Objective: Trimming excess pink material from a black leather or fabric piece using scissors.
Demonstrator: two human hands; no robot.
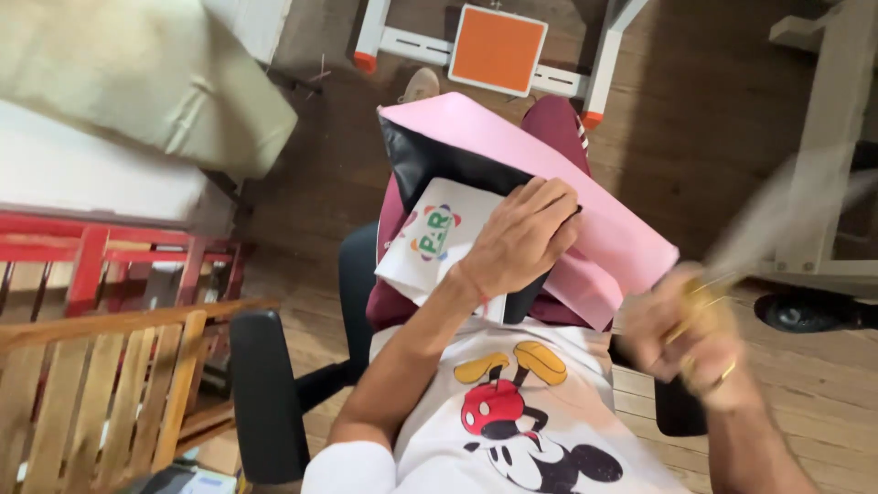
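Fingers of the left hand [523,233] lie spread, pressing the pink sheet [549,174] flat on the lap, beside a white printed bag [437,233]. Right hand [695,338] is blurred; its fingers appear closed on gold-handled scissors [709,293], just off the sheet's right corner. Keep the sheet taut and pinned near that corner.

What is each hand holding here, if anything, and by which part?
The left hand presses flat on the pink paper sheet in the lap, near its folded edge. The right hand grips gold-handled scissors by the handles; the blades are motion-blurred.
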